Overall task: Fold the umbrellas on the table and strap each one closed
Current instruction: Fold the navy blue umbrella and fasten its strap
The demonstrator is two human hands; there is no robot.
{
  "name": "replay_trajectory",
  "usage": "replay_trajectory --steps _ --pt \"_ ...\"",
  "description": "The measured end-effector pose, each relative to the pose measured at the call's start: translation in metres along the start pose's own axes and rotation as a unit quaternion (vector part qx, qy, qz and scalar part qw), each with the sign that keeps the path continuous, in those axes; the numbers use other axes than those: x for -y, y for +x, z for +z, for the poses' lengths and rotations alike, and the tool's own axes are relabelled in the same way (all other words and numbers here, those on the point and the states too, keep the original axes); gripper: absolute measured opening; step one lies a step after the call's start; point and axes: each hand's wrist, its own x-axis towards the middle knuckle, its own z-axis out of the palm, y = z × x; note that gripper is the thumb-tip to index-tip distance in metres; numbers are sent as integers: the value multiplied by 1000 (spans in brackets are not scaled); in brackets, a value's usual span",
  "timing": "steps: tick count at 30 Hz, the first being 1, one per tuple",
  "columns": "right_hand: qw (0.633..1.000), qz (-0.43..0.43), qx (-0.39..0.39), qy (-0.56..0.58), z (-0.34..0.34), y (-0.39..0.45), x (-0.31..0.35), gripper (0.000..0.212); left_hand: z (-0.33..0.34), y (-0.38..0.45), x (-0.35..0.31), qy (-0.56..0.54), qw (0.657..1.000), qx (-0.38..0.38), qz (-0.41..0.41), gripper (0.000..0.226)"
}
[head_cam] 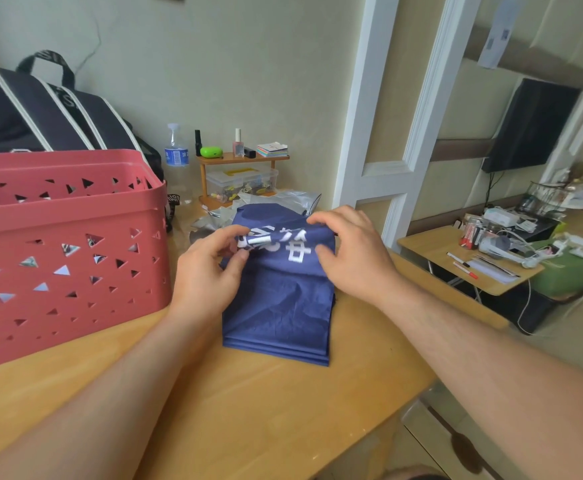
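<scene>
navy umbrella lies flat mid table, long axis running away from the person, pleated edge nearest; left hand pinches its far printed fold, right hand curls on same fold; bare wood in front, red basket close on left, table edge just right

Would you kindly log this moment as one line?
hands: left pinches, right grips navy umbrella | strap: unseen | table

a wooden table carries a red basket beside a navy umbrella.
</scene>
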Motion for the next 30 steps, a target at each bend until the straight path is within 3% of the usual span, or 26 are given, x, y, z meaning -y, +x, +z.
replay_trajectory --steps 5,10,12,16,23,27,30 --pt "1000 7 -20 19 11 -7 3 27 -1 -2 -4 28 999 2 23 26" --pt "996 80 27 -11 8 -11 3 51 -4 0 1 2 1000 -7 -12 26" --pt "995 98 17 9 8 -12 3 46 -4 0 -1 -1 1000 -7 -15 27" --pt "997 39 -50 38 4 -7 6 13 -6 -1 -3 26 999 17 10 27" --pt "996 -7 -90 3 8 -18 0 19 -9 3 6 86 993 4 76 18" --pt "995 -68 -78 7 16 -42 -4 17 -5 -1 9 176 966 76 172 40" --pt "996 -79 -38 7 23 -60 -7 19 -1 -2 10 225 947 85 212 30"
